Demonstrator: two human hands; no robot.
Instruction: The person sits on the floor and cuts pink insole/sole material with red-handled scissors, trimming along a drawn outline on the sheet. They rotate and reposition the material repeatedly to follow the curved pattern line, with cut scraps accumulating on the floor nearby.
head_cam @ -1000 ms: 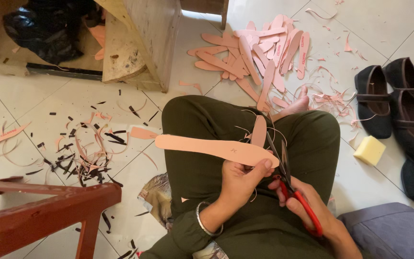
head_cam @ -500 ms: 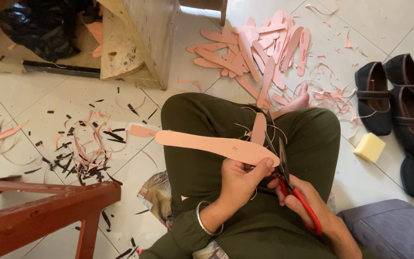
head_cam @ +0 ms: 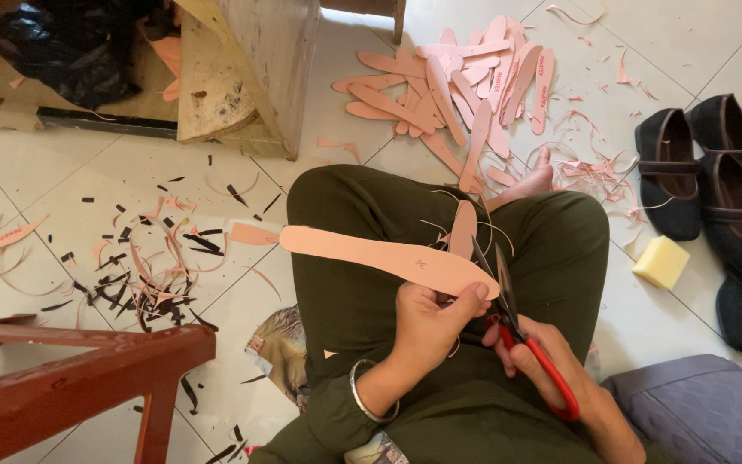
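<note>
Over the dark green trousers (head_cam: 388, 223), a long pink shoe-sole-shaped cutout (head_cam: 371, 255) is held flat across the lap. Its wide end is pinched by the left hand (head_cam: 429, 322). Red-handled scissors (head_cam: 521, 331) are gripped by the right hand (head_cam: 543, 365), blades open at the cutout's edge.

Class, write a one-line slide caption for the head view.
Left hand holds pink insole; right hand cuts it with red scissors.
</note>
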